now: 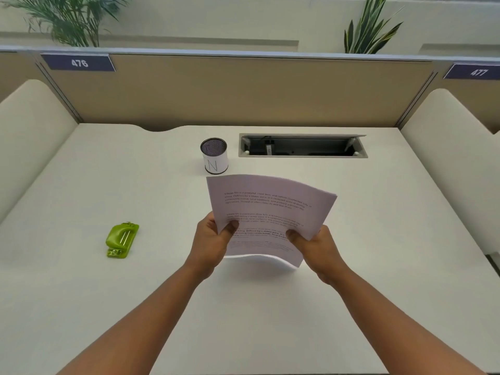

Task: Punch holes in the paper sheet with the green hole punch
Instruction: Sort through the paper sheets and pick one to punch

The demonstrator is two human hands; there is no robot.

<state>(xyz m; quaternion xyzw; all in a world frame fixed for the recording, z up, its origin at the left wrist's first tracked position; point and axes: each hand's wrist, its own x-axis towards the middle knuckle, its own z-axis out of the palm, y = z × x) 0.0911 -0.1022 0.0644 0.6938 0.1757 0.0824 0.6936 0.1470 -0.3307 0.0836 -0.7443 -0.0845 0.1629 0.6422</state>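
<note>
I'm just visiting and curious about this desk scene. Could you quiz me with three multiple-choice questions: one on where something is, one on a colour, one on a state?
1. Where is the hole punch?
A. left of the hands
B. inside the cup
C. on the paper

2. What colour is the hole punch?
A. red
B. green
C. blue

3. How is the paper held?
A. lying flat, untouched
B. by one hand
C. by both hands

Answers:
1 A, it sits on the desk beyond the left hand.
2 B, its body is bright green.
3 C, the left hand and right hand grip its lower edges.
</note>
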